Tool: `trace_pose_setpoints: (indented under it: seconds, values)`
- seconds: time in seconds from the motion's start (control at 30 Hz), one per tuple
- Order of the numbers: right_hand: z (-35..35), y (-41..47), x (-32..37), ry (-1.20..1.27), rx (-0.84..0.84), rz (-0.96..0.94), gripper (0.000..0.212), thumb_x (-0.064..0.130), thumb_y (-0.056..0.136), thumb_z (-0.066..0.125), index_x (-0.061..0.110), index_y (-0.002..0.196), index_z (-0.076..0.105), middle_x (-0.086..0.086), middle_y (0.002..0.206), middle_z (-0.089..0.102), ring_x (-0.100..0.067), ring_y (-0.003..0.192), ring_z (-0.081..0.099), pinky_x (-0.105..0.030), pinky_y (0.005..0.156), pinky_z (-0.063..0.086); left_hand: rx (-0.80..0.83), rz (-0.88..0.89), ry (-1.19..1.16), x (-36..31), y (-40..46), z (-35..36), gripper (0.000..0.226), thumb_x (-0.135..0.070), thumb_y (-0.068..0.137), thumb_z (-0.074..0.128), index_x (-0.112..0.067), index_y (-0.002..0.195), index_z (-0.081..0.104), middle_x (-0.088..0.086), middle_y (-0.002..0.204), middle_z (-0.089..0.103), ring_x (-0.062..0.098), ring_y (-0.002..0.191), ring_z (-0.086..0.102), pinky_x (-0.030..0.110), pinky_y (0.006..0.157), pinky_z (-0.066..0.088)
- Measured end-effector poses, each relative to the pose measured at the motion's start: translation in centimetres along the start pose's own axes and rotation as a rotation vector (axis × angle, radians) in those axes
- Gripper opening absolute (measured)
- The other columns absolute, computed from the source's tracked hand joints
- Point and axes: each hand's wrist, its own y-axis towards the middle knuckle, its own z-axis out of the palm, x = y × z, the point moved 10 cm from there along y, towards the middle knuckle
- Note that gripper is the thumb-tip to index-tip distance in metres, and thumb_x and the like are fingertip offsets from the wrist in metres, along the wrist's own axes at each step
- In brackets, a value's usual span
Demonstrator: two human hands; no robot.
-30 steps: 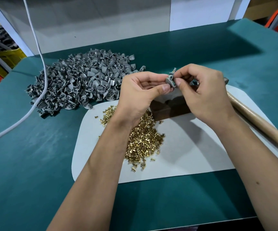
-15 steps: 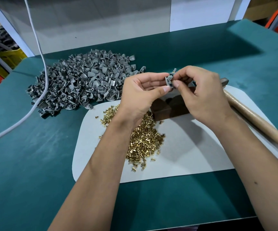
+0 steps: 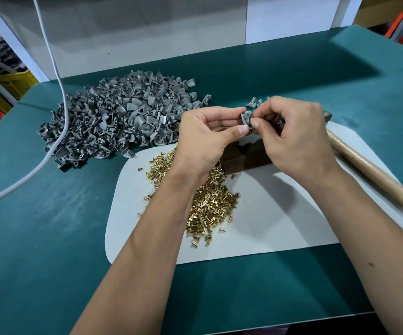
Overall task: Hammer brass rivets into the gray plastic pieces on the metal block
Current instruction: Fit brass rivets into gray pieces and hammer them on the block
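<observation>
Left hand [image 3: 206, 139]: thumb and fingertips pinched the small gray plastic piece [image 3: 245, 118], held above the dark metal block [image 3: 241, 160].
Right hand [image 3: 294, 139]: fingers curled, pinching the same piece from the other side.
Rivets: loose pile of small brass rivets [image 3: 210, 201] on the white mat [image 3: 280, 218], under the left wrist.
Stock: heap of gray plastic pieces [image 3: 113, 122] on the green worktop [image 3: 50, 238], far left.
Hammer: wooden handle [image 3: 374, 175] along the mat's right edge.

Rivets [image 3: 210, 201] on mat [image 3: 280, 213], left of block [image 3: 241, 160]

Bright overhead light, soft shadows, edges perhaps slightly warped.
</observation>
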Motion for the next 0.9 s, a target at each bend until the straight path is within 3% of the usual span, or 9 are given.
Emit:
trace_pose_setpoints:
  seconds: [0.3, 0.43, 0.5, 0.57, 0.7, 0.8, 0.9]
  values:
    - [-0.2, 0.1, 0.0, 0.015, -0.013, -0.005, 0.007, 0.011, 0.09, 0.069, 0.011, 0.09, 0.076, 0.004, 0.081, 0.071, -0.008, 0.076, 0.063, -0.008, 0.074, 0.043, -0.003, 0.036, 0.049, -0.6, -0.3, 0.2, 0.033, 0.013, 0.079, 0.078, -0.008, 0.105, 0.075, 0.011, 0.087, 0.078, 0.021, 0.086, 0.073, 0.037, 0.09, 0.061]
    - [-0.1, 0.4, -0.5, 0.003, 0.051, 0.0, 0.008, 0.012, 0.091, 0.07, 0.011, 0.091, 0.077, 0.002, 0.082, 0.073, -0.009, 0.077, 0.063, -0.012, 0.074, 0.046, -0.016, 0.127, 0.278, -1.4, -0.3, 0.6, 0.028, 0.0, 0.084, 0.078, -0.011, 0.11, 0.076, 0.007, 0.088, 0.076, 0.019, 0.089, 0.075, 0.043, 0.094, 0.06]
    - [-0.1, 0.6, -1.4, 0.018, 0.084, 0.064, 0.011, 0.017, 0.093, 0.068, 0.014, 0.09, 0.078, 0.003, 0.079, 0.073, -0.009, 0.075, 0.063, -0.015, 0.072, 0.045, -0.026, 0.181, 0.492, -1.7, -0.5, 1.0, 0.024, -0.005, 0.083, 0.079, -0.015, 0.105, 0.078, -0.001, 0.09, 0.077, 0.01, 0.09, 0.074, 0.039, 0.093, 0.06]
    - [-1.1, 0.9, -2.6, -0.007, 0.044, 0.131, 0.017, 0.022, 0.095, 0.065, 0.013, 0.088, 0.078, -0.001, 0.078, 0.073, -0.015, 0.075, 0.065, -0.029, 0.074, 0.05, -0.028, 0.2, 0.64, -1.7, -0.7, 1.2, 0.024, -0.012, 0.08, 0.081, -0.024, 0.101, 0.078, -0.008, 0.093, 0.076, 0.004, 0.094, 0.071, 0.034, 0.094, 0.057]
    - [-4.9, 1.1, -7.8, -0.303, -0.06, 0.392, 0.018, 0.027, 0.092, 0.065, 0.012, 0.095, 0.074, -0.013, 0.091, 0.074, -0.034, 0.09, 0.067, -0.041, 0.083, 0.055, -0.073, 0.182, 0.712, -1.6, -0.5, 0.3, 0.019, -0.023, 0.076, 0.086, -0.028, 0.091, 0.075, -0.012, 0.098, 0.074, 0.006, 0.103, 0.066, 0.026, 0.099, 0.049]
    - [-4.8, -0.5, -12.3, -0.626, 0.219, 0.646, 0.028, 0.032, 0.09, 0.068, 0.004, 0.096, 0.069, -0.024, 0.087, 0.065, -0.042, 0.087, 0.058, -0.039, 0.074, 0.048, -0.063, 0.135, 0.68, -1.1, -0.2, 0.1, 0.018, -0.02, 0.074, 0.087, -0.026, 0.082, 0.073, -0.013, 0.099, 0.075, 0.002, 0.104, 0.068, 0.017, 0.096, 0.047]
    - [-4.0, -1.4, -13.3, -0.666, 0.379, 0.708, 0.032, 0.037, 0.09, 0.071, 0.005, 0.083, 0.067, -0.015, 0.068, 0.054, -0.038, 0.078, 0.053, -0.033, 0.067, 0.036, -0.048, 0.104, 0.627, -0.5, -0.1, 0.0, 0.018, -0.016, 0.074, 0.087, -0.024, 0.078, 0.073, -0.012, 0.1, 0.076, 0.0, 0.102, 0.069, 0.017, 0.096, 0.048]
